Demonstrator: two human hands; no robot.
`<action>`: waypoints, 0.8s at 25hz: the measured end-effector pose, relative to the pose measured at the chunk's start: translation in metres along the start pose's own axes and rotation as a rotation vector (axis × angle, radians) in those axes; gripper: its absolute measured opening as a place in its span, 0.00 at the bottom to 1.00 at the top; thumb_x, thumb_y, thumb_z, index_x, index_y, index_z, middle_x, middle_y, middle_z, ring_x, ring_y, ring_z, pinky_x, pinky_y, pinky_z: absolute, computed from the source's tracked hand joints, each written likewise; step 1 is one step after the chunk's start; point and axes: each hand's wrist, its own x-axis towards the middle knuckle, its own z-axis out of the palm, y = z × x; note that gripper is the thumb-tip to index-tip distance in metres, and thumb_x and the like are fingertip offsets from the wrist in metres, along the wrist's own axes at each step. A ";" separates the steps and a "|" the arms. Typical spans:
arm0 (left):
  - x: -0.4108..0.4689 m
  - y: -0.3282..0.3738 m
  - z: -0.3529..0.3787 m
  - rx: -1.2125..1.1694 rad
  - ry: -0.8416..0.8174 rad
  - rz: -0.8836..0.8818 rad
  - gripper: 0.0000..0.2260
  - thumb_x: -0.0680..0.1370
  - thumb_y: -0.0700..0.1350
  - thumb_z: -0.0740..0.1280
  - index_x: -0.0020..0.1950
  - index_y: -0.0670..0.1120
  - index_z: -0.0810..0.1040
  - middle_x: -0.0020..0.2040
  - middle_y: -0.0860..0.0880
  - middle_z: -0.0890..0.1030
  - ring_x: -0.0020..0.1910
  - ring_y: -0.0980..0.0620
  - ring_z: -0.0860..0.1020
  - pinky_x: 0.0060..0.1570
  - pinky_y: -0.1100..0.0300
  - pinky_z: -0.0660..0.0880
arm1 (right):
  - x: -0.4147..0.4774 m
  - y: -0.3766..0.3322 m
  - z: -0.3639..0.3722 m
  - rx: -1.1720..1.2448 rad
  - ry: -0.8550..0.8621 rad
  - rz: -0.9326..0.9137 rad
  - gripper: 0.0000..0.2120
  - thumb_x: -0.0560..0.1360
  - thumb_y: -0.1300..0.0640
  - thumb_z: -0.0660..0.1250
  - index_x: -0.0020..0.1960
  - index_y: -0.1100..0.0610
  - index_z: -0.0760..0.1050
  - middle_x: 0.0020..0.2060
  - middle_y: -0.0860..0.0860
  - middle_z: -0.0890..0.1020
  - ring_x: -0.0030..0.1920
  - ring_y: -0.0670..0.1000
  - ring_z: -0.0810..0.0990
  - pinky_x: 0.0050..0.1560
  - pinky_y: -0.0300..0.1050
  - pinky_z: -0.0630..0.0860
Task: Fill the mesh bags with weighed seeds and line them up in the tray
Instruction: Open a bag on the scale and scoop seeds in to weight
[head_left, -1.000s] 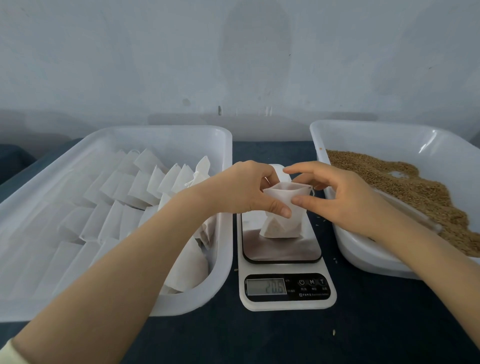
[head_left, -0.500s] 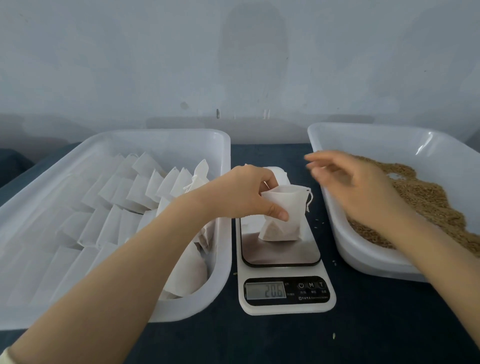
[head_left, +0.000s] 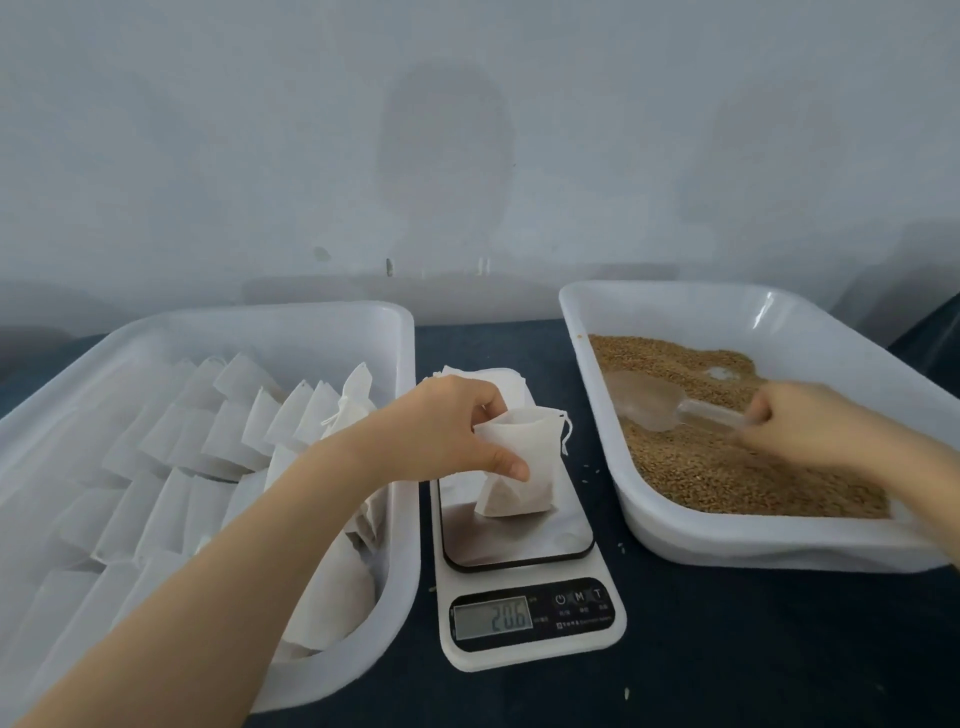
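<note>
A small white mesh bag (head_left: 524, 470) stands upright on the steel plate of a white kitchen scale (head_left: 519, 597), whose display reads 206. My left hand (head_left: 447, 426) pinches the bag's open rim between thumb and fingers. My right hand (head_left: 800, 421) grips the handle of a clear plastic scoop (head_left: 649, 402) lying in the brown seeds (head_left: 727, 467) of the right tray (head_left: 675, 540). The left tray (head_left: 400, 571) holds rows of several white bags (head_left: 218, 441).
A small stack of flat white bags (head_left: 498, 379) lies behind the scale. A few loose seeds are scattered on the dark tabletop (head_left: 727, 649) beside the scale. A pale wall rises right behind both trays.
My right hand left the bag's rim, swung right over the seed tray and took the scoop's handle. The left hand stayed on the bag. The scale reading went from 205 to 206.
</note>
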 end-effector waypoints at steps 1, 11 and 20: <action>0.000 -0.001 0.000 -0.007 0.002 0.000 0.16 0.63 0.58 0.78 0.42 0.54 0.76 0.36 0.57 0.79 0.30 0.66 0.73 0.31 0.74 0.69 | -0.003 0.001 -0.006 0.003 0.058 0.002 0.06 0.74 0.53 0.69 0.42 0.55 0.75 0.34 0.53 0.81 0.32 0.51 0.78 0.30 0.41 0.71; 0.002 -0.002 0.000 0.068 0.044 -0.001 0.23 0.61 0.59 0.79 0.32 0.49 0.67 0.25 0.57 0.65 0.24 0.59 0.64 0.25 0.70 0.63 | -0.062 0.024 -0.011 0.011 0.142 -0.107 0.10 0.74 0.53 0.69 0.42 0.48 0.66 0.32 0.50 0.79 0.32 0.47 0.77 0.29 0.39 0.67; 0.004 -0.004 0.001 0.039 0.036 0.018 0.23 0.61 0.58 0.79 0.32 0.48 0.67 0.24 0.58 0.66 0.24 0.59 0.64 0.27 0.71 0.63 | -0.061 0.036 -0.017 0.494 -0.096 0.025 0.08 0.73 0.55 0.69 0.48 0.58 0.75 0.30 0.54 0.82 0.26 0.48 0.73 0.32 0.43 0.70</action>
